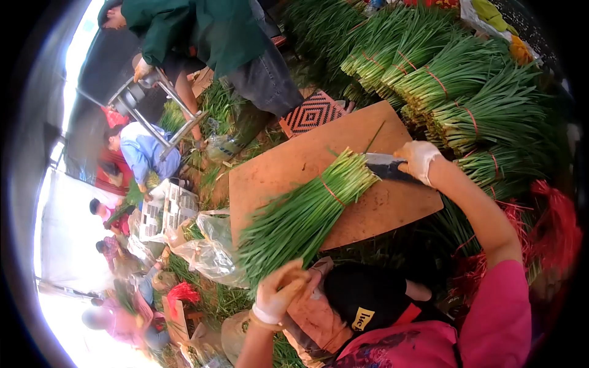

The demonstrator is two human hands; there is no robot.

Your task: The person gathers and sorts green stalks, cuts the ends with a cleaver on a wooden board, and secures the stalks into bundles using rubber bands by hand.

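Pink cloth sleeve (497,306) nearest, right hand (420,161) gripping a dark-bladed knife (391,167), a green leafy bundle (297,214) lies already banded, stems (359,175) uneven, on the brown rectangular table (264,175), left hand (279,297) half-curled, grip unclear, off its near edge.

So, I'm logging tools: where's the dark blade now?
Head view, right of centre: the dark blade is in the right hand, over the board, beside the pale ends of the tied bunch.

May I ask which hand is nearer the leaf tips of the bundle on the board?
Left: the left hand is beside the leaf tips; the right hand is beyond the stem ends.
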